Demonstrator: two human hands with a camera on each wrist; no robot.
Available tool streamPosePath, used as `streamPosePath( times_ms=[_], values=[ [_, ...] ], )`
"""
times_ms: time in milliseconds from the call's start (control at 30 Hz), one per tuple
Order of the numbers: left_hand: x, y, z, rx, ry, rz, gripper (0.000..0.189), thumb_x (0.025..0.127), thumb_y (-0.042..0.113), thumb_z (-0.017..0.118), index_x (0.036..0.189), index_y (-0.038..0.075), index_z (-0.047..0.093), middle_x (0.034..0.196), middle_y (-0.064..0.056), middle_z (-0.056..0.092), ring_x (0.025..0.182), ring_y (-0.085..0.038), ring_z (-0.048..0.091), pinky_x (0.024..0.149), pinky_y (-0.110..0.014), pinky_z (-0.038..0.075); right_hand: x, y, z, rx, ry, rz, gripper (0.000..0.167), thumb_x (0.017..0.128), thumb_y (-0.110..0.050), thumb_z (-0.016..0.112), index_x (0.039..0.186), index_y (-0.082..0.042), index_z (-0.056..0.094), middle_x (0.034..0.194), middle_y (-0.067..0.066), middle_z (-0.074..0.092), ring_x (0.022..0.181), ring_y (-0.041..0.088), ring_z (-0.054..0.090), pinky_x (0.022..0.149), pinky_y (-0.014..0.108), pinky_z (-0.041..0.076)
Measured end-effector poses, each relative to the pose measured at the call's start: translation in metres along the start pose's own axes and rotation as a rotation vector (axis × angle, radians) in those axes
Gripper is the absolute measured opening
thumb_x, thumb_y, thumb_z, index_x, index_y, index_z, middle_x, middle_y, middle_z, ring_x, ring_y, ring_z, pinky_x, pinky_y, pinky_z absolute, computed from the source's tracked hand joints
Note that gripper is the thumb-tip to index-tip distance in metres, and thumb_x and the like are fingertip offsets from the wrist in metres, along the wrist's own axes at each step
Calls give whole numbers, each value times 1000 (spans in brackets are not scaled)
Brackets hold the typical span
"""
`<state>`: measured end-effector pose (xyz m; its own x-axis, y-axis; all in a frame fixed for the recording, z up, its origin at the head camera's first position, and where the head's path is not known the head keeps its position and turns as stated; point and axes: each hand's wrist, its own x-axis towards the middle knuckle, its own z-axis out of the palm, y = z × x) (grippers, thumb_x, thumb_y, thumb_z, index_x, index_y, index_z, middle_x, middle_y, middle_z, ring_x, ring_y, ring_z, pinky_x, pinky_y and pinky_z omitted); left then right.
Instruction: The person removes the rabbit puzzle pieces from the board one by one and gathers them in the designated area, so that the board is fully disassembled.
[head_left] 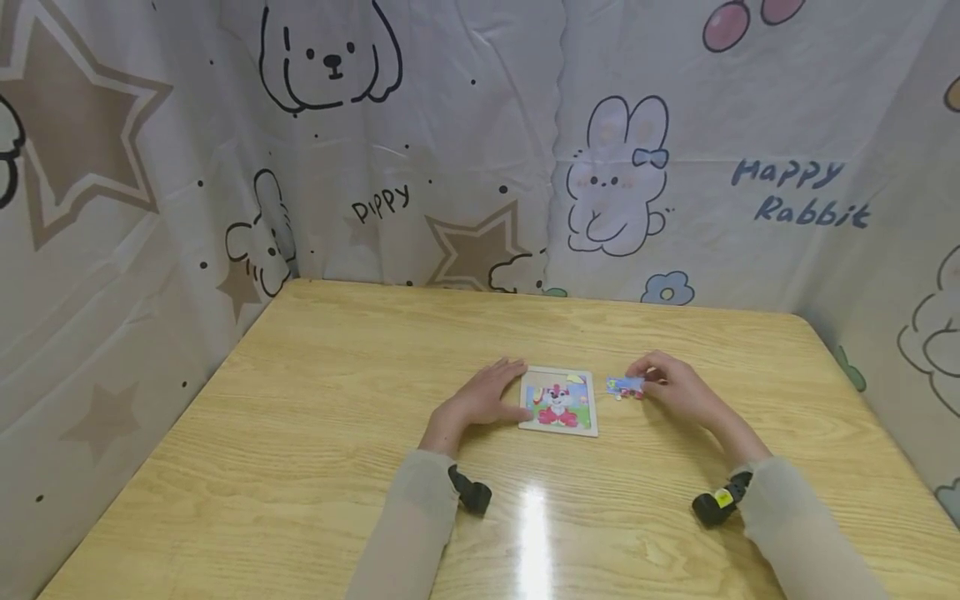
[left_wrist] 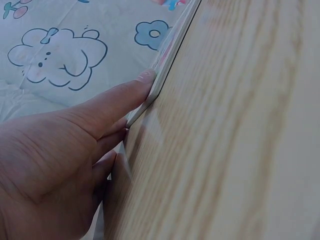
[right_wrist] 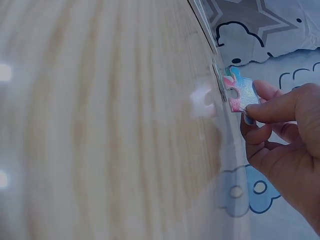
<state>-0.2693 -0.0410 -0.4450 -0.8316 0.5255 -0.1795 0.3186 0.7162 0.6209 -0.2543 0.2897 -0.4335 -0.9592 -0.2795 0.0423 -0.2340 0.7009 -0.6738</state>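
Note:
A square jigsaw puzzle [head_left: 558,408] with a cartoon animal in red lies in a pale frame [head_left: 596,421]; bare beige board shows along its upper part. My left hand [head_left: 480,398] rests at the frame's left side, fingers reaching along its upper left and the thumb on the lower left corner. In the left wrist view the left thumb [left_wrist: 120,99] lies fairly straight over the frame's edge [left_wrist: 167,75]. To the right of the frame, my right hand [head_left: 678,390] pinches a blue and pink puzzle piece [right_wrist: 245,91] between thumb and fingers. Whether other pieces lie beneath it I cannot tell.
The wooden table [head_left: 315,417] extends around both hands, with a bright light reflection near its front. A printed cloth [head_left: 465,150] hangs behind the table and at both sides. Each wrist wears a small black camera, such as the left one [head_left: 472,493].

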Motion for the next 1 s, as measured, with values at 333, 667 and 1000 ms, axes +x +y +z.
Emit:
streamPosePath(
  times_ms=[333,667,1000],
  values=[
    [0,-2,2,2,-5,-3,83,88,44,70,155,19,29,165,1,22,155,-20,9,129,-39,8,-10,11,-8,-39,22,20,20,91,6,56,109,0,64,119,24,62,106,40,63,92,52,55],
    [0,-2,1,4,-3,-13,84,88,45,70,156,20,28,165,2,20,156,-19,9,129,-40,8,-10,15,-12,-40,26,27,19,91,7,55,108,1,64,118,25,62,104,40,63,88,48,55],
    [0,0,1,-13,2,-18,83,87,44,71,155,20,29,165,1,21,156,-20,9,129,-42,9,-5,14,-11,-76,12,35,19,91,7,54,107,1,64,109,22,64,99,29,59,84,37,51]
  ],
)
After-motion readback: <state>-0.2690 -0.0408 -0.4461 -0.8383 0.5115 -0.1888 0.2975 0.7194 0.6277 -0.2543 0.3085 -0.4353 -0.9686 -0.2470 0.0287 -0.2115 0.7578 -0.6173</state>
